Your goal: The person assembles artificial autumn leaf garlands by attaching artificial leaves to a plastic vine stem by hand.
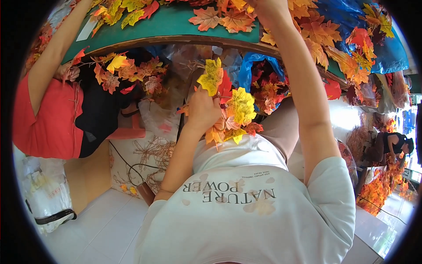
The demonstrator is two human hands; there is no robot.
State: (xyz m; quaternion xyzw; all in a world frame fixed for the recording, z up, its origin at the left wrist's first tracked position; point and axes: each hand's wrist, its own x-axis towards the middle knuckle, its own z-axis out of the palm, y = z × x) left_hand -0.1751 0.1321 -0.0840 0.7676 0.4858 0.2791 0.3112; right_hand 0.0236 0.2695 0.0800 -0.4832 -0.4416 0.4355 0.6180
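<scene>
White tile floor (110,220), workroom around me. Green tabletop (176,26) curves across ahead, artificial maple leaves spread along it. Co-worker (48,116) in red and black sits on my left, a leafy twig (118,68) by one hand. Blue sheet (391,57) at the tabletop's right end, leaves heaped near it. Tangle of bare stems (149,156) low on my left; no leaves on most of them that I can make out.

The spray (239,108) is over my lap, below the tabletop edge. My left hand (205,110) is closed around it near a yellow leaf (211,75). My right hand (268,11) is up at the orange leaves (237,20); the upper edge cuts off its fingers, so I cannot tell its grip.

Progress: this spray already carries yellow, red and orange leaves, so I judge it well along. Whether it is complete, I cannot tell.
</scene>
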